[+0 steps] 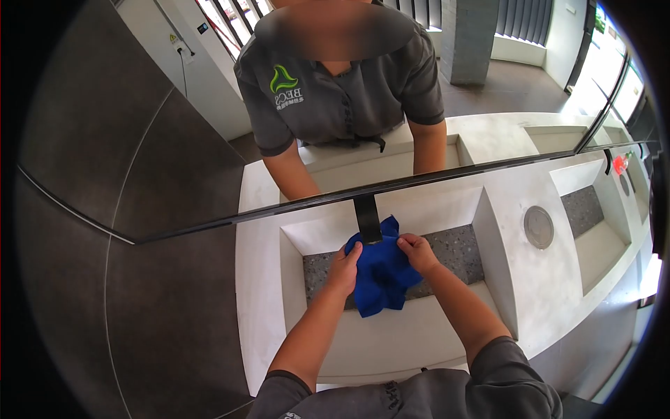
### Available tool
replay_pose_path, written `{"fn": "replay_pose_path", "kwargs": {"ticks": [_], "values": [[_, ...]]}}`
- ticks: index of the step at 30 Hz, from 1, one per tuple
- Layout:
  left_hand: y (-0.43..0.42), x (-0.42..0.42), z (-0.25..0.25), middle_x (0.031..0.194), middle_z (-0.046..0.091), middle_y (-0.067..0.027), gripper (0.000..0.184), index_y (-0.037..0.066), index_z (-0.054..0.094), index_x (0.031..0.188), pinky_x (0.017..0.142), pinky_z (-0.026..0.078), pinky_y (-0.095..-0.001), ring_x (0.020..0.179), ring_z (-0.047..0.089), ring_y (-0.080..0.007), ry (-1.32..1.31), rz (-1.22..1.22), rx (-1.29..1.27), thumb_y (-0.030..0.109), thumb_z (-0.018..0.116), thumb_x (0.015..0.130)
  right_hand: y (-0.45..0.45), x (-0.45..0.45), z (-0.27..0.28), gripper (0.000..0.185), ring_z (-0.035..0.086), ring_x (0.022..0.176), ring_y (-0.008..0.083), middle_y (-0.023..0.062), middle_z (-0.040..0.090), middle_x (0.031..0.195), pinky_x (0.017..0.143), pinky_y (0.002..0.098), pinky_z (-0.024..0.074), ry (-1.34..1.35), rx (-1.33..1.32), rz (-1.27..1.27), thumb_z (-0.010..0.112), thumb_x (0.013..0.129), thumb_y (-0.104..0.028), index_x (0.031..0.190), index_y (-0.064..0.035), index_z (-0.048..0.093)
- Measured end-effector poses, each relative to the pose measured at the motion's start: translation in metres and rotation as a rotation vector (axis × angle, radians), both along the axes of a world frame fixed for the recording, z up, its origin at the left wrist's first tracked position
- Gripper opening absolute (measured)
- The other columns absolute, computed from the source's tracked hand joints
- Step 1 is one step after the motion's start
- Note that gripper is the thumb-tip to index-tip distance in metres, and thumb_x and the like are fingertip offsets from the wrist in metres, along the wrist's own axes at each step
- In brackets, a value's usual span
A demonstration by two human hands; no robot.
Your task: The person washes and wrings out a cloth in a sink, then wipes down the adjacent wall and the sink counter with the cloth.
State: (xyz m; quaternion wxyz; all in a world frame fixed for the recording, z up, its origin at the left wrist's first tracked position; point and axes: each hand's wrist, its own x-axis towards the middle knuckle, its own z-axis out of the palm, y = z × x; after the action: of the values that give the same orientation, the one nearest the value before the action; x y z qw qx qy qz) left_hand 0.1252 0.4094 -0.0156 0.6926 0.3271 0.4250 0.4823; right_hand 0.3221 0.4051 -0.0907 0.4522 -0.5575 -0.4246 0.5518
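Note:
A blue cloth [385, 283] hangs spread between my two hands, just under the end of a flat black faucet [367, 218]. My left hand [345, 268] pinches its left edge, with the thumb on top. On the other side my right hand [417, 253] grips the upper right edge between thumb and fingers. A darker, wet-looking patch shows in the middle of the cloth. Below it lies the recessed sink [499, 258], with pale walls and a grey speckled strip [457, 255] along its bottom. Whether water is running cannot be made out.
A large mirror with a black lower frame [474, 170] rises behind the sink and reflects a person in a grey shirt. Right of the sink, a round metal lid [538, 227] is set in the pale counter. Farther right are a second basin [583, 216] and a red object [620, 165].

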Motion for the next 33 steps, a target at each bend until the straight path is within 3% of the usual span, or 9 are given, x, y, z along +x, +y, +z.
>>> {"fn": "replay_pose_path", "kwargs": {"ticks": [5,9,12,14,15,17,24,29,33], "values": [[-0.004,0.009,-0.002,0.116,0.053,-0.0063,0.038,-0.001,0.049,0.117,0.097,0.031,-0.0293,0.11,0.045,-0.0156,-0.099,0.036,-0.018,0.02,0.057,0.087,-0.01,0.003,-0.001,0.048,0.055,0.087,0.0173,0.0125,0.059,0.098,0.079,0.0286,0.0439,-0.207,0.077,-0.01,0.065,0.08,-0.023,0.119,-0.0003,0.049],[0.0,0.004,-0.013,0.114,0.054,-0.007,0.038,-0.001,0.049,0.118,0.095,0.034,-0.0292,0.107,0.048,-0.0159,-0.081,0.024,0.007,0.02,0.056,0.087,-0.031,0.002,0.051,0.057,0.055,0.093,0.0209,0.0151,0.056,0.106,0.081,0.0285,0.0433,-0.283,0.023,0.022,0.068,0.076,-0.022,0.126,-0.0059,0.044],[-0.008,0.012,0.004,0.112,0.055,-0.0089,0.032,0.003,0.049,0.115,0.091,0.04,-0.0395,0.102,0.054,-0.0224,-0.206,-0.028,-0.088,0.017,0.054,0.088,-0.036,0.0,0.053,0.054,0.055,0.095,0.0246,0.016,0.056,0.103,0.083,0.0303,0.0436,-0.193,0.077,-0.002,0.068,0.075,-0.021,0.123,-0.01,0.048],[-0.011,0.012,-0.002,0.112,0.056,-0.0098,0.031,0.003,0.049,0.115,0.091,0.041,-0.0412,0.101,0.055,-0.0239,-0.258,-0.055,-0.165,0.019,0.053,0.088,-0.035,0.004,0.031,0.045,0.055,0.098,0.0296,0.017,0.054,0.106,0.085,0.0343,0.0438,-0.413,0.115,0.205,0.069,0.074,-0.023,0.114,-0.0093,0.056],[-0.012,0.013,-0.004,0.111,0.056,-0.0106,0.031,0.003,0.049,0.114,0.09,0.042,-0.0429,0.1,0.055,-0.0253,-0.31,-0.081,-0.241,0.021,0.052,0.089,-0.036,0.004,0.037,0.045,0.055,0.098,0.0296,0.017,0.054,0.106,0.085,0.0343,0.0438,-0.413,0.114,0.205,0.069,0.074,-0.023,0.114,-0.0093,0.056],[-0.013,0.015,-0.007,0.11,0.057,-0.011,0.031,0.003,0.049,0.113,0.091,0.041,-0.0429,0.101,0.055,-0.0257,-0.341,-0.079,-0.227,0.023,0.05,0.089,-0.04,0.003,0.051,0.034,0.053,0.1,0.0334,0.0179,0.051,0.112,0.087,0.0374,0.0433,-0.764,0.056,0.114,0.069,0.073,-0.026,0.101,-0.0076,0.063],[-0.008,0.012,-0.008,0.109,0.057,-0.0121,0.03,0.002,0.05,0.11,0.095,0.038,-0.0424,0.104,0.053,-0.0281,-0.519,-0.073,-0.329,0.025,0.045,0.091,-0.025,0.018,0.014,0.025,0.053,0.101,0.0295,0.0158,0.051,0.112,0.086,0.0349,0.0437,-0.72,0.316,0.067,0.068,0.075,-0.02,0.091,-0.0017,0.063],[-0.011,0.016,-0.019,0.113,0.056,-0.0117,0.03,0.003,0.05,0.111,0.096,0.037,-0.0421,0.107,0.052,-0.0263,-0.37,-0.025,-0.344,0.025,0.046,0.091,-0.014,0.012,0.015,0.018,0.057,0.083,0.0195,0.0068,0.06,0.083,0.076,0.0272,0.0433,0.048,0.049,-0.112,0.062,0.081,-0.014,0.091,0.0004,0.059],[-0.013,0.025,-0.042,0.111,0.056,-0.0109,0.033,0.004,0.05,0.111,0.094,0.038,-0.0402,0.104,0.052,-0.0245,-0.239,-0.008,-0.293,0.029,0.05,0.089,-0.008,-0.023,0.003,0.013,0.058,0.077,0.0205,0.0092,0.06,0.08,0.072,0.0289,0.0453,-0.283,0.1,-0.44,0.06,0.081,-0.01,0.091,-0.0023,0.056]]}}
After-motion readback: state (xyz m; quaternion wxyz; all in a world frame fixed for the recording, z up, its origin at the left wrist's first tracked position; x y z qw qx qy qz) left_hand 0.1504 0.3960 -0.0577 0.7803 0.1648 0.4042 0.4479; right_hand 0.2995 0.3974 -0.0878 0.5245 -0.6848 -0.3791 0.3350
